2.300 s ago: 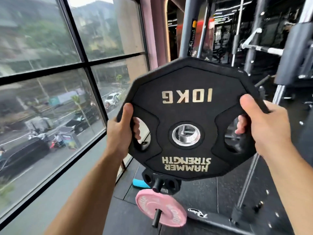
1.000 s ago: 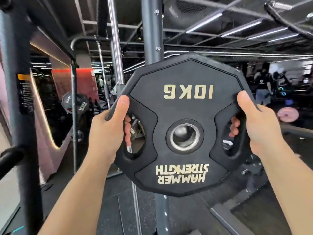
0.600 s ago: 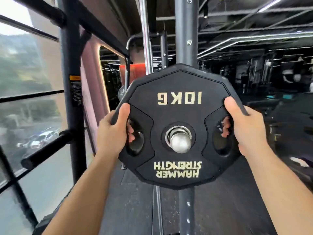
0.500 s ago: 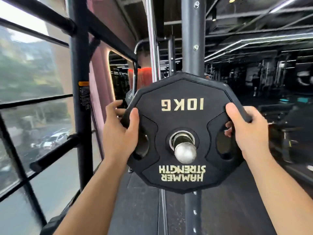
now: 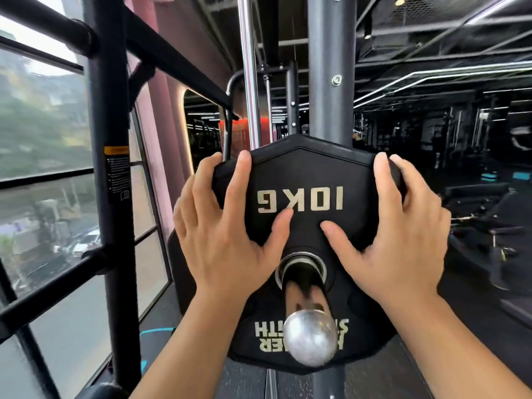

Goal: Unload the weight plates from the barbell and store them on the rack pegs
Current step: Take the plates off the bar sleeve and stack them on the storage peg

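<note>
On peg (image 5: 306,312), plate (image 5: 302,171) under hands (image 5: 224,237) (image 5: 394,243)

I cannot read the small label (image 5: 116,174) at 9 o'clock, the peg (image 5: 309,335) has a blurred chrome end that covers the middle of the lettering at the weight plate's (image 5: 302,174) 6 o'clock, and the left hand (image 5: 227,234) and right hand (image 5: 394,243) hide its side areas.
</note>
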